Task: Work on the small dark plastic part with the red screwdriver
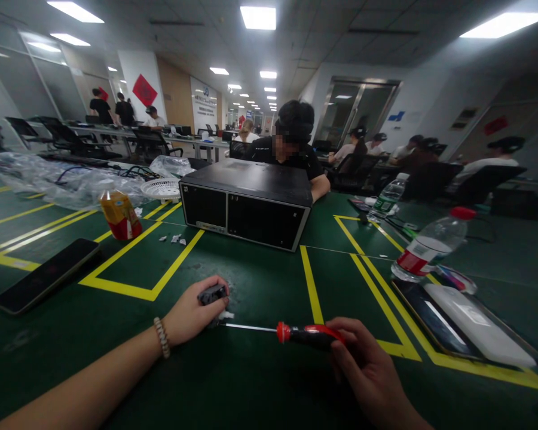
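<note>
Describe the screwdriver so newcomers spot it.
Find the black case on the green table, then look nearer. The right hand holds the screwdriver, pointed toward the left hand. Its red-and-black handle and thin shaft distinguish it from the dark part held there.

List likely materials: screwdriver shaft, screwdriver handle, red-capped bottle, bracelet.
Screwdriver shaft: probably polished metal; bright, straight glint.
Screwdriver handle: likely red-and-black plastic, maybe rubberised; smooth highlight on the red.
Red-capped bottle: likely clear, glossy plastic; see-through wall.
Bracelet: wood, stone or plastic, can't tell; pale, matt-looking round beads.
</note>
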